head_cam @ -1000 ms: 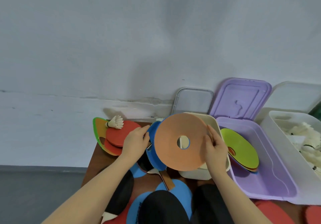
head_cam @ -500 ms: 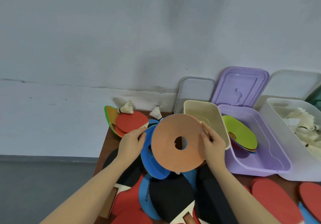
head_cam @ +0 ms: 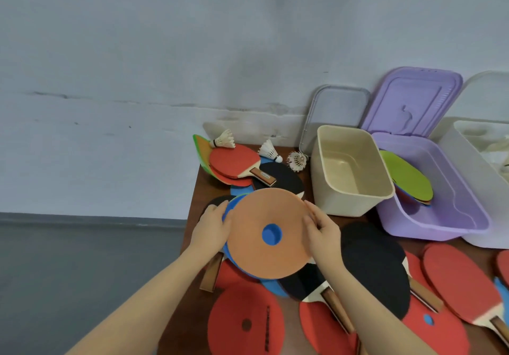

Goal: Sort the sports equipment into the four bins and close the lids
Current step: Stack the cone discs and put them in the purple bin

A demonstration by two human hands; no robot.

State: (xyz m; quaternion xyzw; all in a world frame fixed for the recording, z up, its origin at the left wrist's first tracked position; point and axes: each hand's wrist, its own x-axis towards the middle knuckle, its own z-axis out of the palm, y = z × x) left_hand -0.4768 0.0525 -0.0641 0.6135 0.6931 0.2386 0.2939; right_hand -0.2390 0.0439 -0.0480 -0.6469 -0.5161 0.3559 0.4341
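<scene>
We grip an orange disc [head_cam: 268, 232] by its edges, left hand [head_cam: 212, 226] and right hand [head_cam: 322, 229] curled round it, a blue disc [head_cam: 230, 211] underneath, above the bench [head_cam: 198, 189] near the cream bin [head_cam: 348, 172].

Lighting: soft, even, moderately bright, source not visible. Shadows: a faint broad one on the wall [head_cam: 248, 59]; mild ones beneath the discs on the tabletop [head_cam: 198, 189]. Glare: none. Sharpness: slightly soft overall; the clear bin [head_cam: 479, 161] at the right edge washed out. Distortion: wide-angle bending toward the edges.
</scene>
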